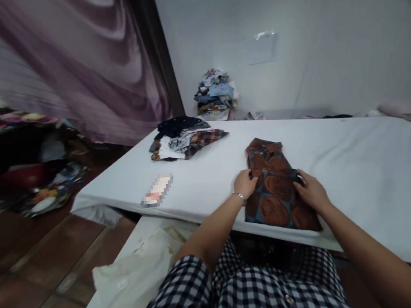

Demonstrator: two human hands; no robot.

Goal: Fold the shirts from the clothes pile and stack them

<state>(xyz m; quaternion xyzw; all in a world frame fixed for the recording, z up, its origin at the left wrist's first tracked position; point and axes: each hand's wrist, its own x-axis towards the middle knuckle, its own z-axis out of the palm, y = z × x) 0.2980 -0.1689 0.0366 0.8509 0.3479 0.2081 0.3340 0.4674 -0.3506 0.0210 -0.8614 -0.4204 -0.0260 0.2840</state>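
A brown shirt (pixel 274 196) with blue patches and large round motifs lies folded into a narrow shape on the white-covered table (pixel 208 183), its collar pointing away from me. My left hand (pixel 245 185), with a bracelet at the wrist, pinches the shirt's left edge about halfway along. On the opposite edge, my right hand (pixel 311 191) has its fingers closed on the cloth at about the same height. The fingertips of both hands are partly hidden in the fabric. The shirt's near end reaches the table's front edge.
A loose heap of clothes (pixel 185 139) lies at the table's far left, with a pixelated flat object (pixel 158 189) nearer me. A taller clothes pile (pixel 216 91) stands by the wall. Pale cloth (pixel 140 273) covers a lower surface at left. A mauve curtain (pixel 107 61) hangs beyond.
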